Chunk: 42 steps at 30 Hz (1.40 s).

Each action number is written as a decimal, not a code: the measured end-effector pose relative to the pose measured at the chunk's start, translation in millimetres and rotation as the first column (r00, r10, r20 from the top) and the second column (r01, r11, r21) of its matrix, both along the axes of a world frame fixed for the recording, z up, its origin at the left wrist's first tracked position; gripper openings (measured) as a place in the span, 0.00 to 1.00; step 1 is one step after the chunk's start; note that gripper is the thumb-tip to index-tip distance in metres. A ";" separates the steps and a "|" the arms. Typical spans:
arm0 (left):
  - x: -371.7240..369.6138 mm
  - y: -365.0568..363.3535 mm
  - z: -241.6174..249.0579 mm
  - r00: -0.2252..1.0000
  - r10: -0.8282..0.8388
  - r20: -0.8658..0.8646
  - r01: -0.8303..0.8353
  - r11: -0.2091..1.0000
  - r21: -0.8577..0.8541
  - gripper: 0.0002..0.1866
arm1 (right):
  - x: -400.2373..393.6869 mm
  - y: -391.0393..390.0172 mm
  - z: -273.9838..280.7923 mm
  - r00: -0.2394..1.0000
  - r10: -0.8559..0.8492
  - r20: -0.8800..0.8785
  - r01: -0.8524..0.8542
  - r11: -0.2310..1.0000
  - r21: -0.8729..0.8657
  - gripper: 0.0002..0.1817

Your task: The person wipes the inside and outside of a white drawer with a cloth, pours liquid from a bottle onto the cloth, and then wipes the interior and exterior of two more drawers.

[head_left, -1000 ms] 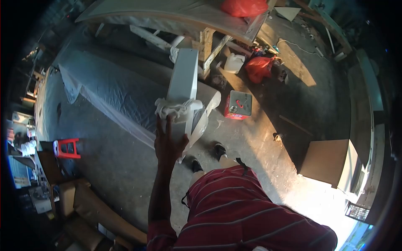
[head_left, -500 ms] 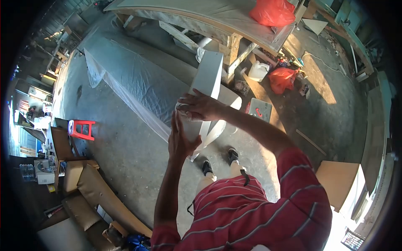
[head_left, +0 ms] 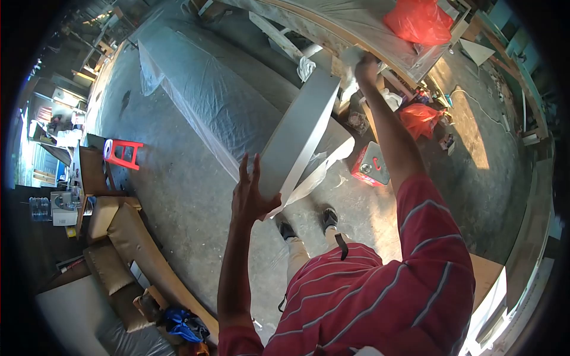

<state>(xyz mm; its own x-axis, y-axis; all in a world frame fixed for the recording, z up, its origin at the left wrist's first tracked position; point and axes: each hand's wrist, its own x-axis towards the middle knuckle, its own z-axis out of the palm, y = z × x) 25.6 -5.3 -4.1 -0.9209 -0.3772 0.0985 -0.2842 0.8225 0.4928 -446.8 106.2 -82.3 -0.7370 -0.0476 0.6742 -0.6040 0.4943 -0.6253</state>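
Observation:
A long pale grey box-shaped panel point(head_left: 303, 127) stands in front of me, tilted toward the upper right. My left hand point(head_left: 250, 196) is at its near end, fingers spread, thumb against the panel's lower edge. My right hand point(head_left: 366, 68) reaches out beyond the panel's far end, beside the wooden workbench point(head_left: 332, 38). A whitish, blurred thing that looks like a cloth point(head_left: 352, 56) is at its fingers.
Plastic sheeting point(head_left: 208, 89) covers a long low form at the left. A red stool point(head_left: 123, 153), a brown sofa point(head_left: 148, 255), a red-and-grey tin point(head_left: 371, 165), red plastic bags point(head_left: 420, 120) and a cardboard box point(head_left: 488, 273) stand around.
My right hand has moved from the panel's near end, close to my left hand, out past its far end. My left hand stays by the near end. The view has shifted slightly.

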 end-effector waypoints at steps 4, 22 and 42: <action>2.3 0.3 -2.8 1.000 -0.001 -0.024 0.000 0.999 -0.044 0.57 | 68.2 5.6 81.6 0.955 0.215 0.205 -0.093 0.871 -0.482 0.12; -2.0 2.3 -5.4 0.997 -0.002 -0.081 -0.002 0.999 -0.043 0.61 | 326.8 -17.8 47.9 0.735 0.668 0.116 -0.645 0.637 0.421 0.25; -0.7 0.0 -9.9 0.993 -0.031 -0.116 0.023 0.997 -0.068 0.59 | 177.1 30.5 246.9 0.607 0.740 0.289 -0.661 0.673 -0.332 0.13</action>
